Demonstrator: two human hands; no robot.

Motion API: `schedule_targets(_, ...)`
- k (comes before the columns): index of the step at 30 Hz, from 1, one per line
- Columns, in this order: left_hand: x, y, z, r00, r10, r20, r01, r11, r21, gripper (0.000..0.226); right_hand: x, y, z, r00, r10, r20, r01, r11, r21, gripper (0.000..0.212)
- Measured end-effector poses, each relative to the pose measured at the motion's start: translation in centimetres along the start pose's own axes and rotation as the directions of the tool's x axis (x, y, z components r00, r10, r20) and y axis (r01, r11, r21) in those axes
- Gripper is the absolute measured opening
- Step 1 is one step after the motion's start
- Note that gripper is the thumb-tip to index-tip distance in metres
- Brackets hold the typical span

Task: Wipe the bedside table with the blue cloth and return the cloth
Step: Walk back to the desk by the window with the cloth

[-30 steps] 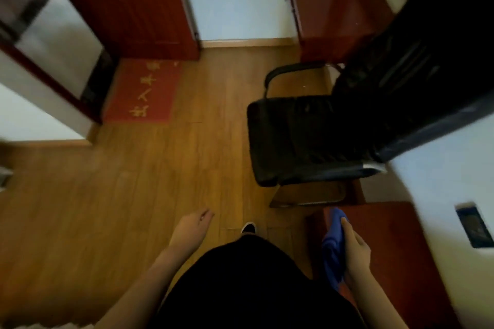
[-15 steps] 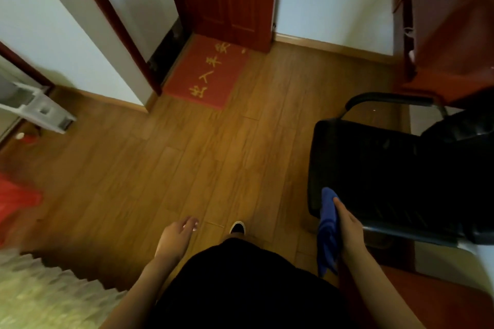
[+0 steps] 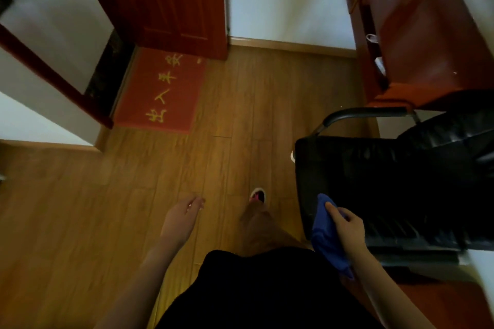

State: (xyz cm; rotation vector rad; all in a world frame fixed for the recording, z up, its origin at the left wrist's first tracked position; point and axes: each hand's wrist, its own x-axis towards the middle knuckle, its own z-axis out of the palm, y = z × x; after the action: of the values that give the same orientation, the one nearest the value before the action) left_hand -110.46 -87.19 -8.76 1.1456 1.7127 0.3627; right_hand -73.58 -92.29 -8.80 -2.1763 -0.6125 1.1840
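My right hand (image 3: 347,230) is shut on the blue cloth (image 3: 327,238), which hangs bunched down from my fingers beside the front edge of a black chair. My left hand (image 3: 181,218) hangs free over the wooden floor, fingers loosely apart and holding nothing. A reddish-brown corner of the bedside table (image 3: 438,304) shows at the bottom right, behind my right forearm. One foot in a shoe (image 3: 257,195) is stepping forward on the floor.
A black leather armchair (image 3: 387,184) stands close on my right. A red-brown cabinet (image 3: 417,29) is at the far right. A red door (image 3: 171,0) and a red doormat (image 3: 163,91) lie ahead, with a white wall and wooden floor (image 3: 80,208) around.
The view has swung away from the bedside table toward the door. I have stepped forward, carrying the blue cloth in my right hand alongside the chair; the left hand swings freely.
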Motion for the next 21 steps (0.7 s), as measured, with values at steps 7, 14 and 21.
schedule_targets(7, 10.1, 4.7, -1.4, 0.991, -0.122, -0.059, 0.118, 0.990, -0.074, 0.026, 11.9, -10.5, 4.9, 0.999, -0.023, 0.038, 0.022, 1.000, 0.020, 0.050)
schedule_targets(14, 20.3, 12.1, -7.1, 0.961, -0.194, -0.199, 0.161, 0.972, -0.171, 0.026, 22.5, -28.3, 8.8, 0.963, -0.177, 0.203, 0.166, 0.984, 0.071, 0.030)
schedule_targets(21, 32.9, 18.3, -9.8, 0.964, -0.226, -0.138, 0.195, 0.958, -0.209, 0.029, 32.3, -37.5, 11.2, 0.956, -0.163, 0.246, 0.144, 0.985, 0.091, 0.031)
